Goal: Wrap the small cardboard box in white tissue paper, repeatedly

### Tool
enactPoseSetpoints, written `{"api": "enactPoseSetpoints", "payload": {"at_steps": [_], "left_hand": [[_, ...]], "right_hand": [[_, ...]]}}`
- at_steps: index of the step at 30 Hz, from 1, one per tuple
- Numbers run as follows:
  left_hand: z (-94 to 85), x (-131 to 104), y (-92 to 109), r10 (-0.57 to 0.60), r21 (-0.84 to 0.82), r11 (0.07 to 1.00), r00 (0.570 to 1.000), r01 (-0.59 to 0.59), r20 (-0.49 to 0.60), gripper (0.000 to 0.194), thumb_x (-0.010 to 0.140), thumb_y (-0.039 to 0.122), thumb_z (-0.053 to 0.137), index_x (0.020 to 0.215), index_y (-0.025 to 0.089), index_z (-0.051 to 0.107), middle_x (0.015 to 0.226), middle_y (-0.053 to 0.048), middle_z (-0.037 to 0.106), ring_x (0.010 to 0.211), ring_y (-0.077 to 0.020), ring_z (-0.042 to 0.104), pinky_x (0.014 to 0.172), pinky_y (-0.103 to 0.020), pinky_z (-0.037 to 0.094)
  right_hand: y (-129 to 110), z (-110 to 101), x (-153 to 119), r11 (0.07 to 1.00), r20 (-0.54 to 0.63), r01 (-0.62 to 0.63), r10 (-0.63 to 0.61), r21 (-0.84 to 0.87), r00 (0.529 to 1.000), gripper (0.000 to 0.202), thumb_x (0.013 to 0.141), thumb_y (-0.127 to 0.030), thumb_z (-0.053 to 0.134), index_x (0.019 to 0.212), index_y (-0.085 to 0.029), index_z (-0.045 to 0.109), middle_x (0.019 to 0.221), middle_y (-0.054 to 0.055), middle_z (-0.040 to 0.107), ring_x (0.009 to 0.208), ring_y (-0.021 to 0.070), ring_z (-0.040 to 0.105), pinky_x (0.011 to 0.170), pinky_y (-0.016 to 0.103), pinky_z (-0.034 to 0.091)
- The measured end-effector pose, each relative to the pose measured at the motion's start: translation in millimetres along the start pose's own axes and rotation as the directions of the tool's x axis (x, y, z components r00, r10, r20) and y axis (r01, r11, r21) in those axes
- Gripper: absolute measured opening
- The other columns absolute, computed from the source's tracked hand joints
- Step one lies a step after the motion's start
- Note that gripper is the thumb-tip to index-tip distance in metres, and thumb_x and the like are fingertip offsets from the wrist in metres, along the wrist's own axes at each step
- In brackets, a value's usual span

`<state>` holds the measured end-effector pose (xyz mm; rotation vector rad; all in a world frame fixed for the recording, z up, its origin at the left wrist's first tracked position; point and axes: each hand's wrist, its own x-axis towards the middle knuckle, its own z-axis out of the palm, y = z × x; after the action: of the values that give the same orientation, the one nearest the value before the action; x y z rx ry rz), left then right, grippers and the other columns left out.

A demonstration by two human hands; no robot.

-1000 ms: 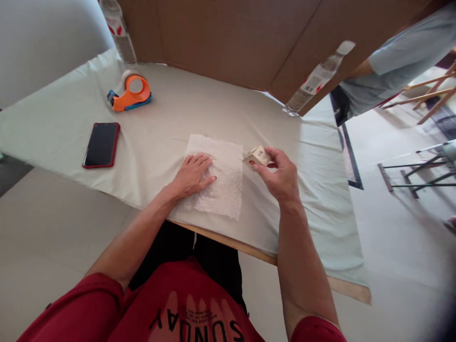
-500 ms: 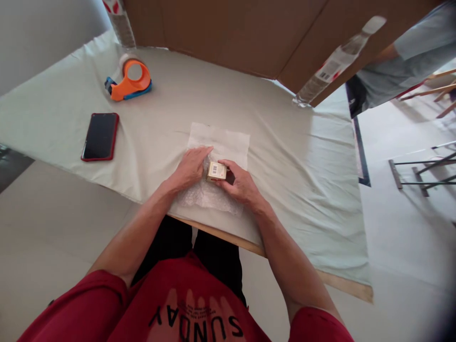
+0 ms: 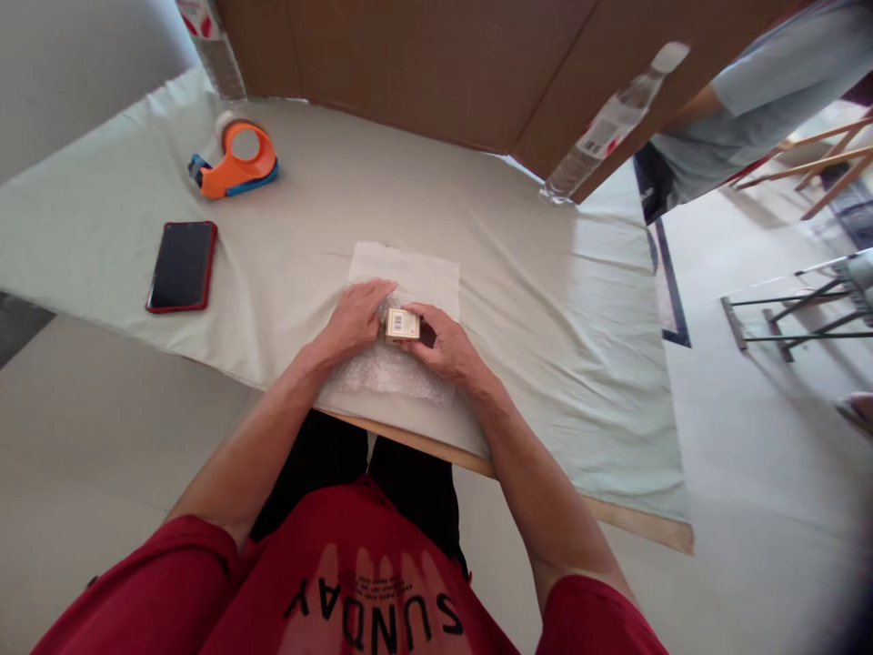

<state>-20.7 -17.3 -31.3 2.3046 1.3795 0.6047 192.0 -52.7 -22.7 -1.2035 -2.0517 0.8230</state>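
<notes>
1. carton (image 3: 404, 325) lay over the bubble wrap (image 3: 396, 377), between your two hands, above the sheet's middle part; whether it touched the sheet beneath, you could not have told from this view.
2. its upper face, with the barcode (image 3: 398, 323) toward your left, was turned up at you; its edges ran roughly crosswise and away from you. you showed too little of its depth to settle the long axis.
3. your right hand (image 3: 446, 346) gripped the carton narrowly from its right end, fingertips at the far side and thumb at the near side.
4. your left hand (image 3: 353, 318) rested on the left part of the wrap, just beside the carton, fingers pointing away and to the right; whether it pinched the wrap you could not have told.
5. you worked on a pale, wrinkled tablecloth (image 3: 546, 355), with a wooden edge (image 3: 423, 443) showing at your side.
6. on your left lay a dark-screened phone in a red case (image 3: 182, 267), and beyond it an orange and blue tape dispenser (image 3: 245, 166).
7. a brown cardboard panel (image 3: 416, 73) stood across the far side, with a left bottle (image 3: 222, 59) and a right bottle (image 3: 607, 132) near its ends.
8. past the panel, on your right, you had another person's grey sleeve (image 3: 764, 82), a metal frame (image 3: 735, 325) and a pale floor (image 3: 737, 455).
</notes>
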Motion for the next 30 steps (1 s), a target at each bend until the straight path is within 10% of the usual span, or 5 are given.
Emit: {"api": "enactPoseSetpoints", "payload": {"at_steps": [6, 10, 20, 30], "left_hand": [[-34.6, -19, 21, -0.008, -0.083, 0.997, 0.995, 0.000, -0.101, 0.049, 0.087, 0.016, 0.045, 0.135, 0.017, 0.060, 0.145, -0.011, 0.061, 0.144, -0.0251, 0.047, 0.118, -0.046, 0.043], [-59.5, -60, 46, 0.190, -0.006, 0.982, 0.979, -0.190, 0.081, 0.043, 0.085, 0.030, 0.063, 0.128, 0.024, 0.064, 0.133, -0.009, 0.067, 0.138, -0.0312, 0.053, 0.118, -0.051, 0.041], [-22.7, -97, 53, 0.088, 0.196, 0.977, 0.996, -0.087, 0.004, 0.030, 0.082, 0.009, 0.056, 0.106, 0.021, 0.070, 0.130, -0.013, 0.063, 0.136, -0.0334, 0.052, 0.115, -0.055, 0.042], [-28.6, -66, 57, -0.126, -0.152, 0.984, 0.969, 0.095, -0.213, 0.010, 0.089, 0.025, 0.057, 0.084, 0.020, 0.065, 0.117, -0.010, 0.072, 0.102, -0.0215, 0.068, 0.075, -0.031, 0.056]], "right_hand": [[1, 2, -1, 1.000, -0.008, 0.017, -0.017, -0.014, 1.000, 0.057, 0.084, -0.036, 0.068, 0.138, -0.022, 0.056, 0.139, 0.013, 0.063, 0.128, 0.0292, 0.059, 0.109, 0.048, 0.047], [2, 1, -2, 1.000, 0.013, 0.005, -0.005, -0.006, 1.000, 0.064, 0.082, -0.030, 0.068, 0.143, -0.024, 0.050, 0.143, 0.013, 0.060, 0.127, 0.0304, 0.060, 0.107, 0.049, 0.049], [-9, -7, -2, 0.978, 0.044, -0.086, 0.079, 0.189, 0.996, 0.047, 0.081, -0.029, 0.070, 0.126, -0.024, 0.059, 0.122, 0.008, 0.072, 0.110, 0.0239, 0.069, 0.102, 0.041, 0.053], [-6, -25, -5, 0.938, 0.080, -0.114, 0.093, 0.329, 0.992, 0.072, 0.083, -0.067, 0.066, 0.141, -0.027, 0.053, 0.149, 0.012, 0.056, 0.132, 0.0299, 0.059, 0.108, 0.047, 0.050]]}}
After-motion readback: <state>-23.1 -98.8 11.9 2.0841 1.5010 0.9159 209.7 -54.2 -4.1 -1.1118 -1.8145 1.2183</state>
